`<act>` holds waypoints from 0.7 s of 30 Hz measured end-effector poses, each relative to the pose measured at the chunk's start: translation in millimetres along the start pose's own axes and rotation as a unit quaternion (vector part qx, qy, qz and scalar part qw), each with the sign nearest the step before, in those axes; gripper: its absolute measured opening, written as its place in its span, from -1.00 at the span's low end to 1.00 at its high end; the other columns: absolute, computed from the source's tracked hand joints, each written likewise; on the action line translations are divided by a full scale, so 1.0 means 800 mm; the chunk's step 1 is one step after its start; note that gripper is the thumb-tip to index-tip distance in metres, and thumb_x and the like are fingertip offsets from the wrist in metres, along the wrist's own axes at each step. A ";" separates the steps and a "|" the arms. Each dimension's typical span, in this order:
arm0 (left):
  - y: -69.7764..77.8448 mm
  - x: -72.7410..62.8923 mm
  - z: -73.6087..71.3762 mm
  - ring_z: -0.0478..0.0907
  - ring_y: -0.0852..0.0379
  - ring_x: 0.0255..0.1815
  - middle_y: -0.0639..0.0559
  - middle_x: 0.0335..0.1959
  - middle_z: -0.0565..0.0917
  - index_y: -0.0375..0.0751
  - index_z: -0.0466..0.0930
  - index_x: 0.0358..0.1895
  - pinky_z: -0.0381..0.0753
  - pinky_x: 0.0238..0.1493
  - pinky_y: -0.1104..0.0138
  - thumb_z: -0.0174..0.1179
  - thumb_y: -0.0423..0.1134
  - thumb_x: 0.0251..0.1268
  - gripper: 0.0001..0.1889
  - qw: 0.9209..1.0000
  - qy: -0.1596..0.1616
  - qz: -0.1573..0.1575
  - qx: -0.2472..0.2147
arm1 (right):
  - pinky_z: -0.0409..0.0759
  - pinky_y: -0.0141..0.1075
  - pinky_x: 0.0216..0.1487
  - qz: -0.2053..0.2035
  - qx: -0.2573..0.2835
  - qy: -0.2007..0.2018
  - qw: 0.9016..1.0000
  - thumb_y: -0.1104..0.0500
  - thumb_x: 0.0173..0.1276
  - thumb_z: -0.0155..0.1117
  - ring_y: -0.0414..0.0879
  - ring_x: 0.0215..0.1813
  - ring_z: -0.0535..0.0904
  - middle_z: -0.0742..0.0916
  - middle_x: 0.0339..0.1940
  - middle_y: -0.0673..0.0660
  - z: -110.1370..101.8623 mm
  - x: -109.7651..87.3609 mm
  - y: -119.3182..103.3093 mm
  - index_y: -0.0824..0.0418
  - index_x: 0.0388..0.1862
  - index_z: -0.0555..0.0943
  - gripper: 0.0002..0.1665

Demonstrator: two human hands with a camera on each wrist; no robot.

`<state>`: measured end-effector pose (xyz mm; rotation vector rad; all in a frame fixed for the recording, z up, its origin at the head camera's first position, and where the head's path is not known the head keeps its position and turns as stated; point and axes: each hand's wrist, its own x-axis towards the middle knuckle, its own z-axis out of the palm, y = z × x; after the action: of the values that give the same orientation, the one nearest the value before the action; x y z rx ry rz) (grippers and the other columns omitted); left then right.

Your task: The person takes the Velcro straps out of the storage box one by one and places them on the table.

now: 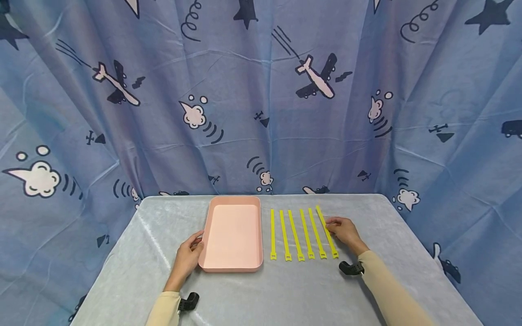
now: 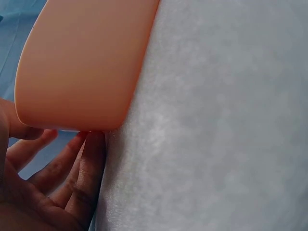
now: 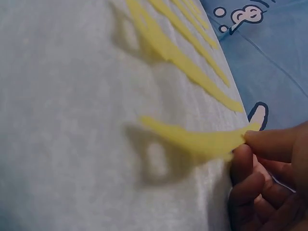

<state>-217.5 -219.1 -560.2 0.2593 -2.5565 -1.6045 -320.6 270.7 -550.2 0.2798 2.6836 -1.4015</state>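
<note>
A shallow pink tray (image 1: 233, 235) lies left of the middle of the table. My left hand (image 1: 190, 253) is at its left side; in the left wrist view the fingertips (image 2: 94, 139) touch the tray's outer wall (image 2: 79, 72). To the tray's right, several slim yellow cable straps (image 1: 292, 235) stand in a row, slotted ends toward me. My right hand (image 1: 344, 232) pinches the rightmost yellow cable strap (image 3: 197, 142) between thumb and finger. In the right wrist view this strap bows, its slotted end casting a shadow on the cloth.
A pale grey plush cloth (image 1: 244, 299) covers the table. Behind it hangs a blue curtain (image 1: 244, 90) printed with planes and stars. Black bands (image 1: 188, 302) are on both wrists.
</note>
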 end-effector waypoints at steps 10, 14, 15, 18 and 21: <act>-0.001 -0.001 0.000 0.60 -0.12 0.14 -0.23 0.18 0.61 -0.05 0.44 0.38 0.61 0.06 0.09 0.06 -0.25 0.48 -0.56 1.000 -0.001 0.002 -0.001 | 0.48 -0.33 -0.36 -0.017 -0.032 0.008 0.999 0.19 0.36 0.25 -0.15 -0.36 0.53 0.70 -0.30 0.10 0.002 0.002 0.001 0.32 0.03 0.62 -0.69; 0.000 -0.001 0.000 0.60 -0.12 0.13 -0.23 0.18 0.61 -0.05 0.44 0.38 0.62 0.06 0.09 0.05 -0.25 0.48 -0.56 1.000 0.000 0.003 0.000 | 0.51 -0.33 -0.37 -0.013 -0.019 0.014 1.000 0.17 0.38 0.24 -0.16 -0.35 0.56 0.68 -0.27 0.10 0.002 0.004 0.003 0.30 0.06 0.60 -0.67; 0.001 -0.001 0.000 0.60 -0.11 0.13 -0.23 0.18 0.61 -0.05 0.44 0.38 0.61 0.06 0.09 0.05 -0.25 0.48 -0.56 1.000 0.001 0.002 0.001 | 0.51 -0.32 -0.38 -0.011 -0.014 0.016 1.000 0.16 0.39 0.23 -0.16 -0.35 0.56 0.68 -0.26 0.11 0.002 0.004 0.004 0.29 0.08 0.59 -0.65; 0.001 -0.001 0.000 0.60 -0.11 0.14 -0.23 0.18 0.61 -0.05 0.44 0.38 0.61 0.07 0.08 0.05 -0.24 0.48 -0.56 1.000 0.001 0.000 0.004 | 0.52 -0.32 -0.41 -0.010 0.002 0.023 1.000 0.13 0.41 0.20 -0.14 -0.33 0.57 0.68 -0.19 0.15 0.001 0.002 0.003 0.28 0.13 0.58 -0.62; 0.001 -0.003 0.000 0.60 -0.12 0.14 -0.23 0.18 0.61 -0.05 0.45 0.37 0.61 0.07 0.08 0.05 -0.24 0.48 -0.57 1.000 0.002 -0.002 0.006 | 0.50 -0.33 -0.42 -0.016 0.007 0.034 0.999 0.11 0.45 0.16 -0.12 -0.32 0.56 0.67 -0.13 0.22 0.000 -0.003 0.001 0.28 0.14 0.57 -0.62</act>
<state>-215.7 -218.0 -559.4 0.2695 -2.5658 -1.5884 -317.9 270.7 -550.3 0.2925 2.7456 -1.4456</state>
